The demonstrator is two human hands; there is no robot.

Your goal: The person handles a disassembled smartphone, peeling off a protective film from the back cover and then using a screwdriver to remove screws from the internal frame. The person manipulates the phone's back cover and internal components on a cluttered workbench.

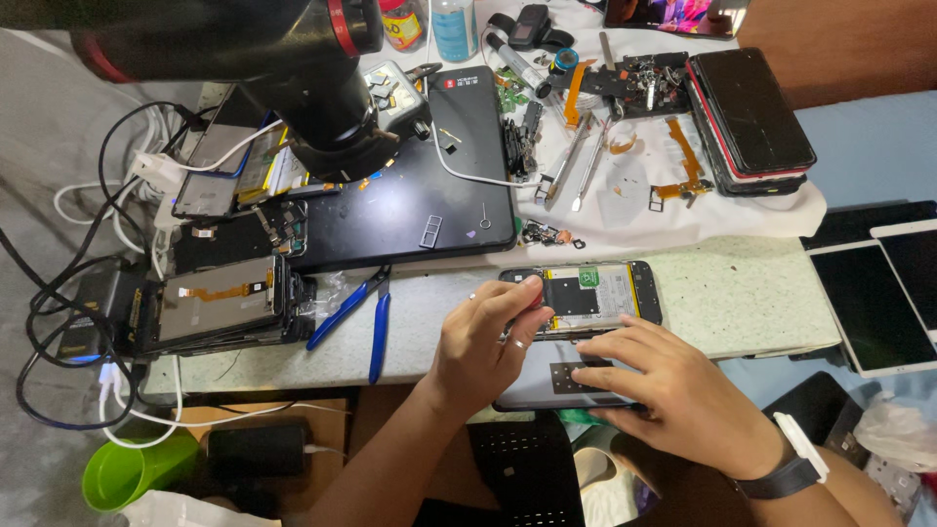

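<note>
An opened smartphone (605, 296) with its back off lies on the pale speckled bench edge, showing a black shield and a battery. My left hand (483, 346), wearing two rings, pinches at the phone's left end with thumb and forefinger. My right hand (673, 395), with a dark wristband, rests fingers flat on a dark phone panel (547, 385) lying just in front of the opened phone. Whether the left fingers hold a small part is hidden.
Blue-handled pliers (376, 317) lie left of my hands. A black microscope head (322, 88) hangs over a dark tablet (429, 195). Tweezers (576, 161), flex cables and stacked phones (752, 122) sit on a white cloth behind. Disassembled phones and tangled cables crowd the left; a green cup (127, 473) stands below.
</note>
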